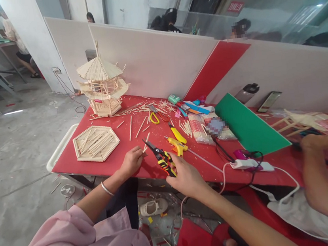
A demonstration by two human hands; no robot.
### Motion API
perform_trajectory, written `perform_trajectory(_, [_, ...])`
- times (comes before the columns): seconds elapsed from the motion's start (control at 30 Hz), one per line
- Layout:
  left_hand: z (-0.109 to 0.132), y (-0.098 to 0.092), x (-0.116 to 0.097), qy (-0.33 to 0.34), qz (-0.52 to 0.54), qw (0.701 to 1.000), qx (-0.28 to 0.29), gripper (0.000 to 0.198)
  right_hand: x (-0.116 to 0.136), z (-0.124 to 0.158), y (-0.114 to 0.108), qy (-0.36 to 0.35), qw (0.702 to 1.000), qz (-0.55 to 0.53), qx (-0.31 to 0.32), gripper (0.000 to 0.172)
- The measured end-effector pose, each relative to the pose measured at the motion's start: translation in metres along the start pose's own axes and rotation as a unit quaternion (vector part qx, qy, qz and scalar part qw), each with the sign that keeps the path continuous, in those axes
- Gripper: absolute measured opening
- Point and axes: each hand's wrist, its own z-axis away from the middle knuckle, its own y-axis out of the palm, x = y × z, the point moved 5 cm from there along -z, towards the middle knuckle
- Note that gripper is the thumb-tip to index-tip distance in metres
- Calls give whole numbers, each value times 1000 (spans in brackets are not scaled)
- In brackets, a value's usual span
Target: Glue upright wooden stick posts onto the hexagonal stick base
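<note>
Soft, muted light; glare upper right; edges stretched; small patches pixelated.

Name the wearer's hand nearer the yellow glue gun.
Right. The right hand, gripping cutters, is just on the near side of the glue gun; the left hand, pinching a stick, is farther off, to its left.

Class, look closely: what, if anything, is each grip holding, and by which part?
The left grip holds a thin wooden stick by its near end; the right grip holds cutters by their handles.
</note>
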Motion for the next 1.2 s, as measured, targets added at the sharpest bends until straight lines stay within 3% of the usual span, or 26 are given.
perform_trajectory(0.2, [3,-1,3,-42,-4,999,-29,29,0,-2,9,1,1000,26,6,72])
perform_trajectory(0.37, [7,5,12,-196,163,967,-9,26,-2,-1,10,-16,999,29,-8,72])
perform_trajectory(0.5, [5,8,15,-243,217,945,12,28,-8,0,11,-24,999,31,-20,69])
perform_trajectory(0.63, [4,7,14,-240,188,952,19,28,-12,0,11,-27,999,27,-23,70])
perform_trajectory(0.87, [7,6,13,-217,113,969,-46,27,-2,4,8,-52,996,60,-32,77])
perform_trajectory(1.2, [13,15,11,-231,94,966,-64,21,12,4,-4,-28,991,128,-34,81])
